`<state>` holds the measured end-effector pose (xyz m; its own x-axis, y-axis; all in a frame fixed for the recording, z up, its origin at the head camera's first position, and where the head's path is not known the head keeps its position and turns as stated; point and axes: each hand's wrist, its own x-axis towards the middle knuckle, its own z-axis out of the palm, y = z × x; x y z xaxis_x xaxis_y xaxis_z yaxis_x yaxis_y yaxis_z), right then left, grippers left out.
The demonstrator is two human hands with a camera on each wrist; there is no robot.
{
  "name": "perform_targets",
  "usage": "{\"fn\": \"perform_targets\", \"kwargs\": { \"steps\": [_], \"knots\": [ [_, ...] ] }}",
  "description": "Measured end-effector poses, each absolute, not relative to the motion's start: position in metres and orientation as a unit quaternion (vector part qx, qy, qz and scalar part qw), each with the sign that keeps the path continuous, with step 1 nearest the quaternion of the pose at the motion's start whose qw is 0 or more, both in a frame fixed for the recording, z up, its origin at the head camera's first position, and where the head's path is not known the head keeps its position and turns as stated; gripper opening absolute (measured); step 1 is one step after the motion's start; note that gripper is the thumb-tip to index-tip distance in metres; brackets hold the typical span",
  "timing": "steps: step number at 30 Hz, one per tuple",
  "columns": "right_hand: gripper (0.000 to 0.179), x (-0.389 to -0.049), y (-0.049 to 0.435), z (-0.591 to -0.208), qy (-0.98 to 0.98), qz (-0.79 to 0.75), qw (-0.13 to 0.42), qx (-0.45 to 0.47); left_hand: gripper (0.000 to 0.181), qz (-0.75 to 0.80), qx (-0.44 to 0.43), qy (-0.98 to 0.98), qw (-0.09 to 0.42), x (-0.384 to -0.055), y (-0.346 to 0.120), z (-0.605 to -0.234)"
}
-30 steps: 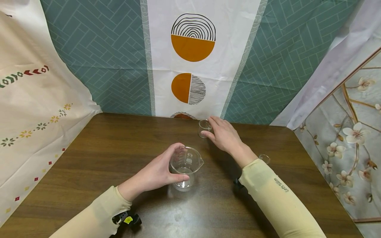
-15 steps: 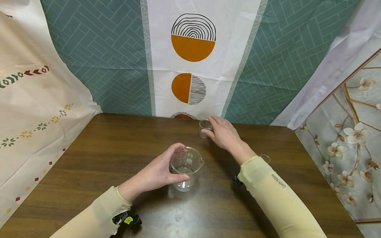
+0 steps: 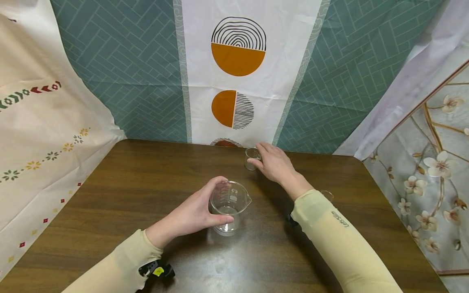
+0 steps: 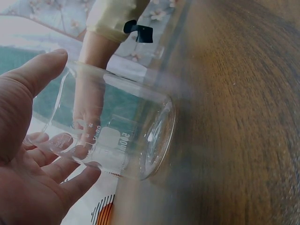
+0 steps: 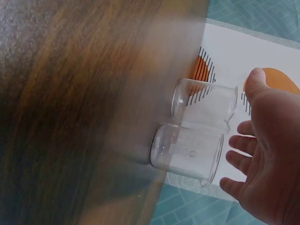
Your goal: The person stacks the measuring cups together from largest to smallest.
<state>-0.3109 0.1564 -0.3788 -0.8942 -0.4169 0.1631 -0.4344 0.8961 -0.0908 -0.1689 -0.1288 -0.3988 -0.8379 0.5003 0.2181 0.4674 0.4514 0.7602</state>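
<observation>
My left hand [image 3: 194, 211] holds a large clear glass beaker [image 3: 234, 199] from its left side, thumb on the near side and fingers round the far side. The beaker is upright, its spout pointing right; white measuring marks show on its wall in the left wrist view. At the back of the table, my right hand [image 3: 275, 163] is over a small beaker [image 3: 249, 162]. Two small glass beakers, one [image 5: 201, 101] beside the other [image 5: 185, 150], stand in front of that palm in the right wrist view. Its fingers are spread and loosely bent, fingertips close to the rims.
Another small glass vessel [image 3: 327, 195] stands at the right, partly hidden by my right sleeve [image 3: 329, 228]. A brown wooden table [image 3: 146, 175] carries everything. Patterned cloth hangs behind it [image 3: 154, 81] and along both sides.
My right forearm has shifted very slightly left and covers a little more of the vessel at the right. Both hands and the beakers stay where they were.
</observation>
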Motion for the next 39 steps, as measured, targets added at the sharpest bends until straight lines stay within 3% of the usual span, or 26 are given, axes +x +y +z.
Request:
{"fn": "perform_targets", "kwargs": {
  "steps": [39],
  "knots": [
    [0.078,-0.327,0.155,-0.382,-0.977,0.057,0.038,0.203,0.090,0.441,0.282,0.852,0.022,-0.168,-0.129,-0.397]
  ]
}}
